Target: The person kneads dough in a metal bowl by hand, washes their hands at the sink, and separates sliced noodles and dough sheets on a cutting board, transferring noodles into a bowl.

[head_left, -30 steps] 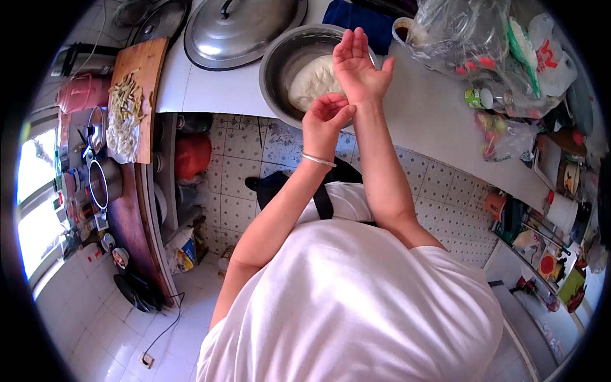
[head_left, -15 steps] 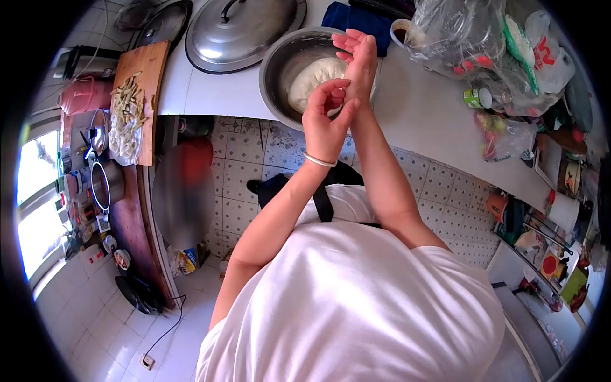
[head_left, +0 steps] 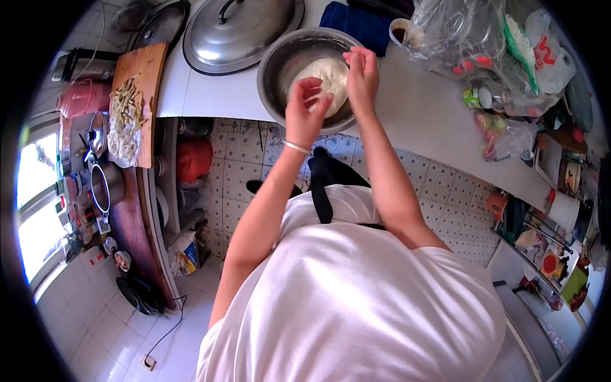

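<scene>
A metal bowl [head_left: 272, 83] stands near the counter's front edge with a smooth pale lump of dough [head_left: 330, 75] inside. My left hand [head_left: 305, 113] hovers over the bowl's near left side, fingers curled but apart, with nothing in it; a pale bangle [head_left: 296, 148] circles that wrist. Above the bowl's right rim is my right hand [head_left: 363, 79], fingers loosely bent and apart, also holding nothing. Whether either hand touches the dough is hard to make out.
A large domed lid [head_left: 245, 32] lies left of the bowl. Behind it is a folded dark blue cloth [head_left: 356, 25]. Plastic bags [head_left: 458, 38] crowd the right of the counter. Further left, a wooden board [head_left: 143, 63] carries cut pale strips [head_left: 126, 111].
My hands have come apart; the left fingers were at the right wrist before. The left moved left and the right moved lower, uncovering more of the dough.
</scene>
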The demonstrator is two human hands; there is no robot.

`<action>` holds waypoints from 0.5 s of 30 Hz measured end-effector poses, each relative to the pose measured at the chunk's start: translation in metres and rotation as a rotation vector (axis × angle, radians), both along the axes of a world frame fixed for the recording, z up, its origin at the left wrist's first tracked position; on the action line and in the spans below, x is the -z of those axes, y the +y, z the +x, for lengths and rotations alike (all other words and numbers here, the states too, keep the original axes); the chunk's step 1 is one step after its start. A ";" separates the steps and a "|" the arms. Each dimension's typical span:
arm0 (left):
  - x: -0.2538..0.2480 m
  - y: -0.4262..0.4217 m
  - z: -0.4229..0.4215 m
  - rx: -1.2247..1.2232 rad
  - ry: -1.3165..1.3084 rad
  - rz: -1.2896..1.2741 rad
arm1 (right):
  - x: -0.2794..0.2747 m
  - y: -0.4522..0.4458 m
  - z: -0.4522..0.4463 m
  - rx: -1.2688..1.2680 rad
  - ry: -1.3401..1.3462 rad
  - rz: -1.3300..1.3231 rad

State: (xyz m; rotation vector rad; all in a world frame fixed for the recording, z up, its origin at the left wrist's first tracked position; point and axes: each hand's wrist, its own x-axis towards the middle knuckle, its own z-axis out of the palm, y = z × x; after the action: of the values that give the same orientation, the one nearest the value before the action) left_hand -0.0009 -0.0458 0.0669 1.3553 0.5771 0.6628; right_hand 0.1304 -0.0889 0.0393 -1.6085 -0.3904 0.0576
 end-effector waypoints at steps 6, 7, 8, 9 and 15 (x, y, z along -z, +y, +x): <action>0.058 0.040 -0.004 0.349 1.027 1.265 | 0.013 -0.024 0.005 0.004 -0.023 -0.107; 0.065 0.039 0.000 0.375 1.078 1.371 | 0.011 -0.026 0.004 0.002 -0.034 -0.148; 0.072 0.040 0.002 0.402 1.127 1.479 | 0.010 -0.028 0.002 0.001 -0.046 -0.189; 0.057 0.046 0.007 0.480 1.093 1.468 | 0.008 -0.029 0.002 -0.033 -0.040 -0.190; 0.036 0.102 0.011 0.074 0.364 -0.116 | 0.010 -0.031 0.006 -0.241 -0.122 -0.360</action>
State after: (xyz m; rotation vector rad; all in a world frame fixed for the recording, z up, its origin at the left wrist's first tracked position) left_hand 0.0100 0.0560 0.0310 1.3894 0.8389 0.3170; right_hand 0.1361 -0.1201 0.0289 -1.9176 -0.6987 0.2243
